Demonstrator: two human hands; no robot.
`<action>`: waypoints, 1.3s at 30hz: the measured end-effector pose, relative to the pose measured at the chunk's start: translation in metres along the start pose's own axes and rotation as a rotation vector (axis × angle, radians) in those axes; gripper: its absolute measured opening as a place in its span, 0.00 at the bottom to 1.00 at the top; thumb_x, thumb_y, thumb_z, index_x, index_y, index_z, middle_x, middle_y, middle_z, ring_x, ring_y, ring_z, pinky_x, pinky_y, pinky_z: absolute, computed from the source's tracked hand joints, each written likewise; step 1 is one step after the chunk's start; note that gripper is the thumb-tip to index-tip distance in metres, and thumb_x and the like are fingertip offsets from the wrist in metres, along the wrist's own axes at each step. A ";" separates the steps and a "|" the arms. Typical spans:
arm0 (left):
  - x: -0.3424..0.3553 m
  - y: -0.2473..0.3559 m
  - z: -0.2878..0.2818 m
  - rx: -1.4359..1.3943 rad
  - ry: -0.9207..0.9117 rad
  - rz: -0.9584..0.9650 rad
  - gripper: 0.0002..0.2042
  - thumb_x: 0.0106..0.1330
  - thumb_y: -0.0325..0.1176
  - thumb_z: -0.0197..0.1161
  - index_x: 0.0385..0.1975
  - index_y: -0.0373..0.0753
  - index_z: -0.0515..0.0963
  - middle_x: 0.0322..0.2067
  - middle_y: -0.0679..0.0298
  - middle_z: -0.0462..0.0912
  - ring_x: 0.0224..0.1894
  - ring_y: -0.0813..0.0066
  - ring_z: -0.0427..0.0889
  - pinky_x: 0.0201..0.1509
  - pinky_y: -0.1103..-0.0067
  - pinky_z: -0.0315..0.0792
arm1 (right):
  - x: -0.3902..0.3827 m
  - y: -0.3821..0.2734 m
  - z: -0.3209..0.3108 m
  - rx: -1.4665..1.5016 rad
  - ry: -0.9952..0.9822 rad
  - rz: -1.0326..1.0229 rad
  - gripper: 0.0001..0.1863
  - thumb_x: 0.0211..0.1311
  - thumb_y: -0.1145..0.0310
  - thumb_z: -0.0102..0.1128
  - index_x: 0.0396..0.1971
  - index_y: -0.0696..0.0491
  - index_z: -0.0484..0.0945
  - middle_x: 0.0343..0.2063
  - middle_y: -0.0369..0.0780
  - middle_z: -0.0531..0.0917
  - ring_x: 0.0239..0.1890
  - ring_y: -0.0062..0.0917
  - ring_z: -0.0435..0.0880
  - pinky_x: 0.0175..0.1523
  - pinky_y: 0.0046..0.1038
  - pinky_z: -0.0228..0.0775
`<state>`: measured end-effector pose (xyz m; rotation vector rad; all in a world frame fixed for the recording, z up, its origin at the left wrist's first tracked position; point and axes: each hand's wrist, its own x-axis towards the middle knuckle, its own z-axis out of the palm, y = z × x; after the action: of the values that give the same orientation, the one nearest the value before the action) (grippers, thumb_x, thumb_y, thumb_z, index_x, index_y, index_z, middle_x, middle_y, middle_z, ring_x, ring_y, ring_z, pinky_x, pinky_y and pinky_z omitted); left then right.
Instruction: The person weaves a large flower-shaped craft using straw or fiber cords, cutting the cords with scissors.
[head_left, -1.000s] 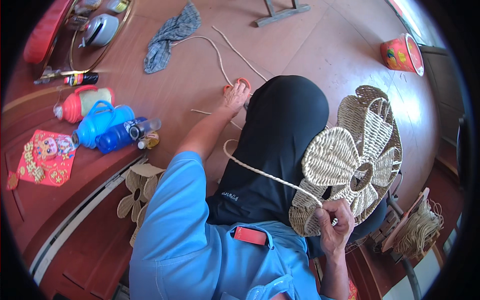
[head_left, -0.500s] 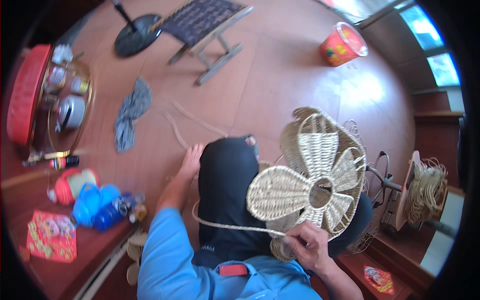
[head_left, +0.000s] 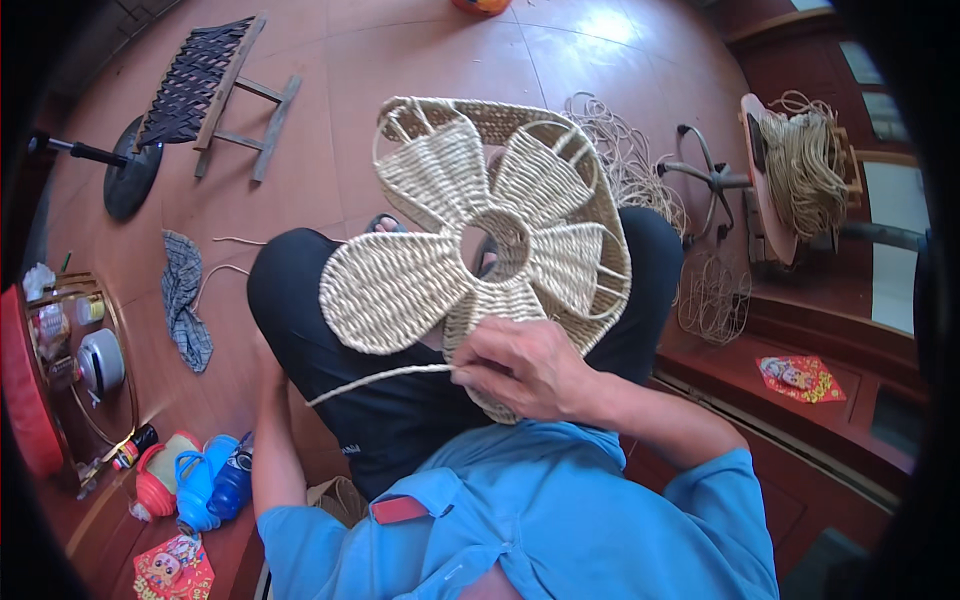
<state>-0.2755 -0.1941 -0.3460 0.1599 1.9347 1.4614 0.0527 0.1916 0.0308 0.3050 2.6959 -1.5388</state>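
Head view: right hand (head_left: 525, 368) grip pinching a cord (head_left: 375, 380) against the woven flower frame (head_left: 480, 240); left hand hidden

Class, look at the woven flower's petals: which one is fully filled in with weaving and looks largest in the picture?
The left petal of the woven flower, pointing toward the person's left. It is densely woven with no gaps, while the upper petals show open loops; the right hand holds below it.

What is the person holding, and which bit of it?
The right hand pinches a pale cord and grips the flower-shaped woven piece at its lower edge. The left hand is hidden behind the knee.
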 end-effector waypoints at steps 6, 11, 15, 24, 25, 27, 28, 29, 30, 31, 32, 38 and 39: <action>-0.098 0.199 -0.003 -0.399 0.562 0.243 0.09 0.80 0.38 0.71 0.40 0.48 0.76 0.25 0.76 0.72 0.21 0.88 0.72 0.17 0.90 0.58 | 0.002 0.013 0.000 0.030 -0.004 -0.015 0.10 0.74 0.62 0.70 0.41 0.53 0.84 0.35 0.44 0.89 0.40 0.42 0.91 0.44 0.43 0.82; -0.247 0.335 0.064 0.393 0.343 0.440 0.07 0.76 0.31 0.72 0.43 0.42 0.78 0.33 0.67 0.78 0.33 0.82 0.78 0.35 0.79 0.72 | 0.018 0.003 -0.021 0.008 -0.227 0.096 0.10 0.74 0.63 0.67 0.43 0.55 0.85 0.36 0.43 0.91 0.39 0.35 0.92 0.47 0.38 0.83; -0.305 0.355 0.155 0.800 -0.201 0.345 0.12 0.62 0.23 0.74 0.43 0.36 0.81 0.39 0.58 0.84 0.39 0.65 0.84 0.46 0.68 0.77 | 0.040 0.014 -0.035 0.054 -0.339 0.074 0.12 0.73 0.63 0.67 0.41 0.58 0.86 0.32 0.43 0.91 0.36 0.30 0.90 0.46 0.36 0.82; -0.293 0.310 0.181 1.124 -0.205 0.527 0.13 0.61 0.25 0.72 0.45 0.37 0.80 0.32 0.52 0.83 0.38 0.46 0.84 0.44 0.57 0.75 | 0.055 0.015 -0.040 -0.051 -0.363 -0.079 0.14 0.71 0.61 0.68 0.37 0.59 0.88 0.29 0.42 0.91 0.33 0.29 0.89 0.44 0.36 0.81; -0.291 0.311 0.181 1.135 -0.208 0.545 0.14 0.61 0.26 0.73 0.45 0.37 0.80 0.34 0.51 0.84 0.38 0.46 0.85 0.45 0.57 0.76 | 0.055 0.013 -0.040 -0.028 -0.368 -0.084 0.14 0.70 0.61 0.69 0.36 0.59 0.88 0.30 0.42 0.91 0.34 0.29 0.89 0.44 0.36 0.81; -0.288 0.318 0.184 1.176 -0.222 0.563 0.14 0.61 0.26 0.72 0.46 0.36 0.80 0.35 0.51 0.85 0.39 0.45 0.85 0.46 0.57 0.76 | 0.055 0.014 -0.039 -0.010 -0.375 -0.097 0.14 0.69 0.61 0.70 0.37 0.59 0.89 0.31 0.41 0.91 0.34 0.29 0.89 0.45 0.35 0.81; -0.286 0.321 0.187 1.212 -0.241 0.582 0.14 0.62 0.26 0.72 0.46 0.36 0.80 0.36 0.51 0.85 0.40 0.45 0.85 0.46 0.57 0.76 | 0.056 0.014 -0.038 0.007 -0.382 -0.104 0.14 0.69 0.61 0.70 0.37 0.58 0.89 0.31 0.41 0.91 0.35 0.28 0.89 0.45 0.35 0.81; -0.284 0.325 0.188 1.214 -0.241 0.580 0.14 0.62 0.26 0.72 0.46 0.36 0.80 0.36 0.51 0.85 0.40 0.45 0.85 0.46 0.57 0.76 | 0.056 0.013 -0.038 0.009 -0.382 -0.105 0.14 0.69 0.61 0.70 0.37 0.58 0.89 0.31 0.41 0.91 0.35 0.28 0.89 0.45 0.35 0.81; -0.282 0.328 0.189 1.236 -0.263 0.606 0.15 0.61 0.25 0.72 0.48 0.36 0.80 0.37 0.51 0.85 0.41 0.46 0.84 0.47 0.57 0.76 | 0.056 0.013 -0.038 0.028 -0.398 -0.104 0.14 0.69 0.61 0.71 0.38 0.58 0.90 0.31 0.41 0.91 0.35 0.28 0.89 0.46 0.34 0.81; -0.279 0.332 0.192 1.255 -0.289 0.635 0.17 0.60 0.25 0.72 0.49 0.35 0.79 0.38 0.51 0.85 0.42 0.46 0.84 0.48 0.58 0.76 | 0.055 0.012 -0.040 0.045 -0.411 -0.099 0.14 0.69 0.60 0.72 0.38 0.58 0.90 0.32 0.40 0.91 0.36 0.27 0.89 0.46 0.34 0.80; -0.277 0.336 0.194 1.255 -0.293 0.635 0.17 0.60 0.25 0.72 0.49 0.35 0.79 0.38 0.51 0.85 0.42 0.46 0.84 0.48 0.58 0.76 | 0.054 0.011 -0.041 0.047 -0.410 -0.096 0.14 0.69 0.60 0.72 0.38 0.58 0.90 0.32 0.40 0.91 0.36 0.27 0.89 0.46 0.34 0.80; -0.260 0.348 0.200 1.409 -0.358 0.663 0.24 0.56 0.23 0.73 0.55 0.35 0.78 0.43 0.54 0.84 0.47 0.51 0.83 0.52 0.59 0.75 | 0.053 0.011 -0.043 0.097 -0.458 -0.095 0.13 0.68 0.60 0.73 0.39 0.56 0.91 0.31 0.39 0.91 0.35 0.26 0.89 0.45 0.33 0.81; -0.258 0.348 0.201 1.417 -0.361 0.682 0.25 0.55 0.23 0.73 0.55 0.35 0.78 0.43 0.53 0.84 0.48 0.52 0.83 0.53 0.60 0.75 | 0.053 0.012 -0.042 0.091 -0.454 -0.104 0.13 0.68 0.60 0.74 0.40 0.56 0.91 0.31 0.39 0.92 0.35 0.26 0.89 0.44 0.33 0.81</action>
<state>-0.0681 -0.0346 0.0542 1.6733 2.2938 0.0384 0.0057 0.2421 0.0362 -0.1698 2.3232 -1.5329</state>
